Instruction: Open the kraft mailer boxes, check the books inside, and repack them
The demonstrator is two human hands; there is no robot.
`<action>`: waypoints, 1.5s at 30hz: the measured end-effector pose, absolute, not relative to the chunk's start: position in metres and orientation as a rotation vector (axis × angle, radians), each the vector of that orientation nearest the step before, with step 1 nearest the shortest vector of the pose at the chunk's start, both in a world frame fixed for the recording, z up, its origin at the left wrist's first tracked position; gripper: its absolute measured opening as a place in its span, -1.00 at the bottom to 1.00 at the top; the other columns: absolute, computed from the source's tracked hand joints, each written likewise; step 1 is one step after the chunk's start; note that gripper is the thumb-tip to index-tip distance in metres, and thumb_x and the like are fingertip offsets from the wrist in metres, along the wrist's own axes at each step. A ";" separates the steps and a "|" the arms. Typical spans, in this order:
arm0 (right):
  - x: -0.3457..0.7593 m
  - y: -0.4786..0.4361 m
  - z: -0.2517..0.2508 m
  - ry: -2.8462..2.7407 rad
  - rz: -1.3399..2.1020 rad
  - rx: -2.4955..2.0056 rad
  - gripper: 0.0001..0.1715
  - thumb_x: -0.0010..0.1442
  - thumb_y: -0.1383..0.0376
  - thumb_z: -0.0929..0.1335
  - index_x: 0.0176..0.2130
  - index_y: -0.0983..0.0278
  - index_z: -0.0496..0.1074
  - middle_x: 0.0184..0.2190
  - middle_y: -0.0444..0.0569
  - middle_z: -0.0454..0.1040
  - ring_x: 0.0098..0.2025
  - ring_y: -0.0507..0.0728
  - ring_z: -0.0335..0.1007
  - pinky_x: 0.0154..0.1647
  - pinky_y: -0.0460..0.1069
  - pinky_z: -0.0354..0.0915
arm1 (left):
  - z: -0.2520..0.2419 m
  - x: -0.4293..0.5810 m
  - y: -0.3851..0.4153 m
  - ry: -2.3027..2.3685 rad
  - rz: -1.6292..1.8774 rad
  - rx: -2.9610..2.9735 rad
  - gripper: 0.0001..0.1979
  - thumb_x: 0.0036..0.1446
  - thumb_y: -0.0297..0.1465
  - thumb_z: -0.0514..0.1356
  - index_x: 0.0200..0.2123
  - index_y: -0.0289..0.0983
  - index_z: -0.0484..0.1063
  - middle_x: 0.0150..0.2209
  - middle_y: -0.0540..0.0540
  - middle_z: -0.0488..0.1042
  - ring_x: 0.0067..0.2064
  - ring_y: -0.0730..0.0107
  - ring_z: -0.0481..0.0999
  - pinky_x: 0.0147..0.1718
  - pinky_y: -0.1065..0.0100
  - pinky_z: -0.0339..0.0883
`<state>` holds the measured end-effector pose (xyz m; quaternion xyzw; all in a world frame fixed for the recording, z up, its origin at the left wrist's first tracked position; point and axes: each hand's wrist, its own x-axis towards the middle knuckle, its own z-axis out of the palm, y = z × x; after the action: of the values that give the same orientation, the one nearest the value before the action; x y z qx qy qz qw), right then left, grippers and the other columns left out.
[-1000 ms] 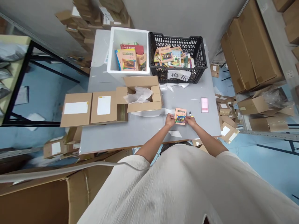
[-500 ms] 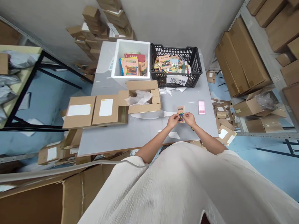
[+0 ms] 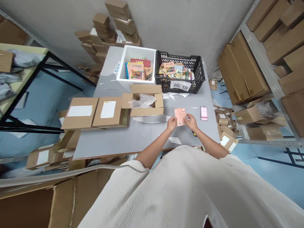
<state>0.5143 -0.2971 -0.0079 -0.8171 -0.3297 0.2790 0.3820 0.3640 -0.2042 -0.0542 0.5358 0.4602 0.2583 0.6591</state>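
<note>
Pink, plain-backed and small, the book (image 3: 180,114) is held out above the grey table (image 3: 133,139) between both hands, barcode (image 3: 180,123) side up, probably so the print faces the wearer and neither palm covers it. The left hand (image 3: 172,123) is closed to a narrow pinch on the book's left edge. The right hand (image 3: 190,122) is looser, fingers partly curled and touching the right edge; whether they clamp it, I cannot tell. A phone (image 3: 203,113) lies screen up to the right, seemingly placed for easy reading.
</note>
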 end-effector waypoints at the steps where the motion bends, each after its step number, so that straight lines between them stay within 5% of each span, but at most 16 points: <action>1: 0.518 -0.296 -0.010 -0.750 0.752 -2.098 -0.49 0.27 0.17 0.47 0.18 0.21 0.61 0.18 0.12 0.68 0.17 0.28 0.64 0.36 0.19 0.49 | -0.055 0.362 -0.203 1.031 0.578 1.190 -0.66 0.34 -0.04 0.29 -0.30 -0.18 0.52 -0.33 -0.04 0.61 -0.24 0.28 0.58 -0.17 0.29 0.54; 7: 0.523 -0.297 -0.018 -0.571 0.920 -1.951 -0.73 0.17 0.11 0.48 -0.16 0.19 0.59 -0.18 -0.01 0.74 -0.04 0.24 0.70 0.09 0.11 0.59 | -0.055 0.353 -0.192 1.036 0.505 1.165 -0.77 0.31 -0.16 0.33 -0.29 -0.19 0.58 -0.32 -0.05 0.64 -0.18 0.22 0.62 -0.08 0.25 0.54; 10: 0.521 -0.298 -0.017 -0.538 0.907 -1.884 -0.69 0.15 0.05 0.49 -0.19 0.17 0.53 -0.22 -0.02 0.74 -0.11 0.24 0.69 -0.03 0.08 0.59 | -0.054 0.351 -0.188 1.135 0.555 1.216 -0.90 0.27 -0.33 0.32 -0.21 -0.20 0.63 -0.17 -0.09 0.71 -0.09 0.21 0.65 0.05 0.22 0.53; 15: 0.513 -0.296 -0.011 -0.527 0.870 -1.881 -0.71 0.16 0.09 0.48 -0.16 0.19 0.52 -0.25 0.01 0.74 -0.16 0.26 0.70 -0.14 0.06 0.57 | -0.050 0.356 -0.196 1.166 0.537 1.227 -0.81 0.22 -0.41 0.37 -0.08 -0.20 0.64 -0.04 -0.15 0.74 0.00 0.19 0.71 0.10 0.20 0.54; 20: 0.490 -0.300 -0.003 -0.848 0.768 -1.881 -0.69 0.27 0.10 0.47 -0.07 0.18 0.67 -0.04 0.04 0.77 0.05 0.26 0.69 0.14 0.09 0.56 | -0.044 0.367 -0.209 0.957 0.575 1.189 -0.76 0.34 -0.21 0.36 -0.04 -0.20 0.68 -0.01 -0.18 0.75 0.08 0.11 0.72 0.11 0.16 0.56; 28: 0.486 -0.308 -0.005 -1.080 0.717 -1.875 -0.73 0.35 0.21 0.43 -0.02 0.11 0.71 0.19 0.05 0.71 0.34 0.28 0.53 0.46 0.21 0.39 | -0.047 0.357 -0.196 1.013 0.616 1.016 -0.67 0.28 -0.07 0.41 -0.25 -0.23 0.62 -0.21 -0.14 0.74 -0.13 0.17 0.71 -0.08 0.20 0.60; 31: 0.497 -0.308 -0.011 -0.945 0.695 -1.933 -0.62 0.29 0.18 0.46 0.07 0.15 0.67 0.20 0.09 0.68 0.24 0.28 0.59 0.38 0.20 0.46 | -0.046 0.350 -0.189 1.052 0.642 0.925 -0.68 0.26 -0.09 0.44 -0.20 -0.24 0.64 -0.19 -0.14 0.75 -0.12 0.16 0.72 -0.10 0.19 0.62; 38: 0.508 -0.310 -0.016 -0.648 1.032 -1.843 -0.60 0.17 0.03 0.54 -0.09 0.22 0.65 -0.30 -0.03 0.70 -0.18 0.23 0.67 -0.04 0.11 0.58 | -0.038 0.341 -0.176 1.048 0.631 0.935 -0.61 0.22 -0.02 0.49 -0.21 -0.24 0.66 -0.25 -0.13 0.75 -0.16 0.17 0.71 -0.14 0.21 0.63; 45: 0.510 -0.297 -0.006 -0.555 1.044 -1.751 -0.56 0.10 0.02 0.60 -0.14 0.23 0.61 -0.31 -0.04 0.69 -0.26 0.16 0.65 -0.14 0.05 0.56 | -0.028 0.341 -0.165 1.000 0.687 1.058 -0.61 0.24 -0.02 0.44 -0.15 -0.23 0.69 -0.18 -0.13 0.73 -0.14 0.17 0.70 -0.08 0.19 0.60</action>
<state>0.5096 -0.2967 -0.0057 -0.7214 -0.2286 0.4301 0.4923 0.3405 -0.1646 -0.0277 0.4738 0.4477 0.3078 0.6931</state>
